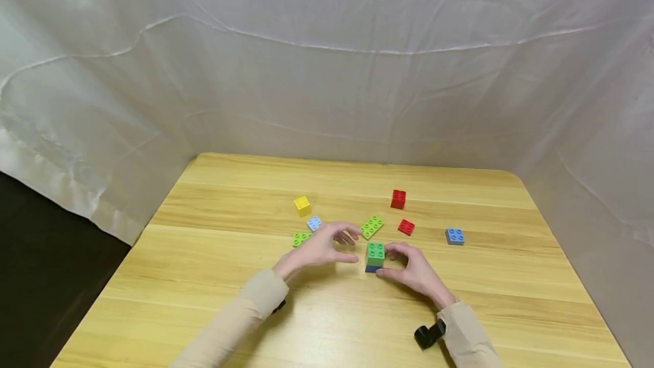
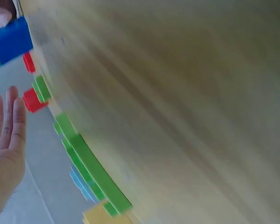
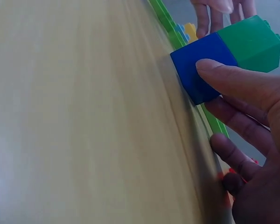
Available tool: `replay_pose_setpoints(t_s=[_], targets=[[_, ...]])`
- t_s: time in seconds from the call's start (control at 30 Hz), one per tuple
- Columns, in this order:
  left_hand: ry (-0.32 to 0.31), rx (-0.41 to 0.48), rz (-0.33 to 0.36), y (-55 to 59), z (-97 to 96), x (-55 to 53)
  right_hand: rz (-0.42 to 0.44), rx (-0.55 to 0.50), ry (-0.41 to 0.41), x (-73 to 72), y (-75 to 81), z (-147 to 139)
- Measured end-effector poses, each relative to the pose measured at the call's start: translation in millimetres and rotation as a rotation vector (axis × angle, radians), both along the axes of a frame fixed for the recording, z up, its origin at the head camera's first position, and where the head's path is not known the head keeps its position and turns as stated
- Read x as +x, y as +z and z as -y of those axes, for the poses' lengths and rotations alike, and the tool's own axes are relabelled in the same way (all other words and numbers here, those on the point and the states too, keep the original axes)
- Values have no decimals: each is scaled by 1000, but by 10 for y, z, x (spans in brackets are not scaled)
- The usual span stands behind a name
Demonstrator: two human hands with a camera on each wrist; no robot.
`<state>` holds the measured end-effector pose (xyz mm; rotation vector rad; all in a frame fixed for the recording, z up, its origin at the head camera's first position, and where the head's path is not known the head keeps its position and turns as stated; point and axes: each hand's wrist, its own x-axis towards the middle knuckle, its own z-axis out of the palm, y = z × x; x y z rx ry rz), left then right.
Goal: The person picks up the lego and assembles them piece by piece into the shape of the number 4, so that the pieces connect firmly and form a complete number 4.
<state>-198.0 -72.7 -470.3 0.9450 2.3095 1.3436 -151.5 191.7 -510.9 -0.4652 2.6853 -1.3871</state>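
Note:
A green toy brick (image 1: 375, 254) sits on top of a dark blue brick (image 1: 374, 269), forming a small upright stack on the table. My right hand (image 1: 415, 271) pinches this stack from the right. In the right wrist view, the thumb presses on the blue brick (image 3: 203, 58) while other fingers reach behind it, partly hidden. Left of the stack, my left hand (image 1: 327, 245) is held apart from it with fingers extended and nothing in its grasp. The left wrist view shows the left hand's (image 2: 7, 149) fingers straight, below the blue brick (image 2: 13, 41).
Beyond the hands lie a long lime brick (image 1: 372, 227), a flat red brick (image 1: 406, 227) and a taller red brick (image 1: 398, 199). A blue brick (image 1: 455, 236) is at right. Leftward are yellow (image 1: 302, 205), light blue (image 1: 314, 223) and partly covered lime (image 1: 301, 238) bricks.

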Motion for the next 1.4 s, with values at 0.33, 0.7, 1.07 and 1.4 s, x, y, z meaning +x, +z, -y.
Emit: replay_pose_setpoints(t_s=[0.33, 0.7, 1.07, 1.4], targets=[[169, -35, -22, -41, -100, -163, -23, -125, 54, 2, 3, 61], [221, -174, -66, -108, -430, -336, -27, -245, 72, 10, 10, 104], [263, -240, -78, -137, -557, -433, -10, -248, 61, 7, -9, 105], [252, -215, -61, -149, -529, -469, -1, -250, 55, 15, 1, 109]])
